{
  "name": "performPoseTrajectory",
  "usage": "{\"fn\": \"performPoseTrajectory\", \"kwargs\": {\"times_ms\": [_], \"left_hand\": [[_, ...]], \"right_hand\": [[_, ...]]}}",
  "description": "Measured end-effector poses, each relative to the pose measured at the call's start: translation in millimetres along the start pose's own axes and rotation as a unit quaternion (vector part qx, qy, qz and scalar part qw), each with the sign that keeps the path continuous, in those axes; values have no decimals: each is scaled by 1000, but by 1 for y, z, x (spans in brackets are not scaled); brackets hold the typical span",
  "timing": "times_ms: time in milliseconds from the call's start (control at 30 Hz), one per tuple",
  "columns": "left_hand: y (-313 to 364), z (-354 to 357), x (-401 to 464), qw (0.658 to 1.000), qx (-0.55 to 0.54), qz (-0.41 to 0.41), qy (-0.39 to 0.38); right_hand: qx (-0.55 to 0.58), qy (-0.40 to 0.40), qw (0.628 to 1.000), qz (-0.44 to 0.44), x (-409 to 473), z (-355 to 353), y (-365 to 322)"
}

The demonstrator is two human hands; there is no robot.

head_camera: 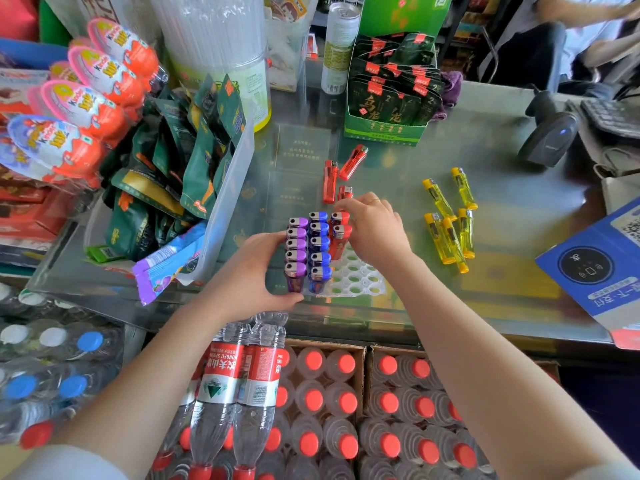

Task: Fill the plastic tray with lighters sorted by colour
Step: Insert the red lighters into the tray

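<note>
A white plastic tray [360, 284] with round holes lies on the glass counter. It holds a column of purple lighters [296, 249], a column of blue lighters [319, 249] and two red lighters [340, 225] standing upright. My left hand [258, 271] holds the tray's left side, thumb at the front edge. My right hand [375, 228] is over the tray's far right, fingers curled round the second red lighter [338, 239]. Three loose red lighters [330, 180] lie beyond the tray. Several yellow lighters [448, 221] lie to the right.
A clear bin of green snack packets [194, 174] stands left of the tray. A green box of tea sachets [391, 95] and a can [339, 46] stand at the back. A barcode scanner [547, 136] sits far right. Water bottles [311, 410] stand below the counter edge.
</note>
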State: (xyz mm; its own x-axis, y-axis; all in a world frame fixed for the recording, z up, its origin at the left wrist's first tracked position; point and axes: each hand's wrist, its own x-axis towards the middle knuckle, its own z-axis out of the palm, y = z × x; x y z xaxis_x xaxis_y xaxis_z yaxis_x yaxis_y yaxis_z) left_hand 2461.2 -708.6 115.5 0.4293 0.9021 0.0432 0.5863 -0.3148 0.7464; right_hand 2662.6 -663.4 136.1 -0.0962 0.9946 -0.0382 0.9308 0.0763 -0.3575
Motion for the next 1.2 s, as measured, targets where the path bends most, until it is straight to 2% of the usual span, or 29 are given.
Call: {"fn": "performPoseTrajectory", "kwargs": {"times_ms": [167, 333, 400, 467, 533, 600, 633, 733, 867, 967, 1067, 1200], "left_hand": [[0, 2, -1, 1000, -18, -10, 5], [-2, 2, 0, 1000, -4, -20, -3], [-1, 0, 1, 1000, 9, -23, -8], [1, -1, 2, 999, 22, -22, -7], [3, -2, 5, 999, 33, -24, -6], [5, -2, 7, 999, 30, -23, -8], [5, -1, 8, 999, 25, -20, -8], [4, 3, 10, 1000, 20, -16, -11], [6, 5, 7, 999, 23, -21, -7], [7, 6, 5, 1000, 17, -23, -1], [10, 6, 5, 1000, 14, -21, 6], [12, 5, 5, 1000, 3, -20, 1]], "right_hand": [[-107, 55, 991, 58, 3, -2, -2], [-157, 60, 985, 23, 0, -4, 9], [-144, 71, 987, 13, -3, -6, 14], [-63, 123, 990, 32, -7, -12, 21], [118, 165, 977, 60, -19, -21, 24], [350, 167, 920, 53, -36, -29, 19], [420, 153, 894, 39, -45, -29, 17], [469, 99, 877, 25, -64, -16, 13], [492, 119, 862, 28, -71, -6, 18], [478, 128, 869, 14, -74, -4, 21], [442, 100, 892, 3, -76, 2, 19], [318, 124, 939, -47, -73, 6, 11]]}}
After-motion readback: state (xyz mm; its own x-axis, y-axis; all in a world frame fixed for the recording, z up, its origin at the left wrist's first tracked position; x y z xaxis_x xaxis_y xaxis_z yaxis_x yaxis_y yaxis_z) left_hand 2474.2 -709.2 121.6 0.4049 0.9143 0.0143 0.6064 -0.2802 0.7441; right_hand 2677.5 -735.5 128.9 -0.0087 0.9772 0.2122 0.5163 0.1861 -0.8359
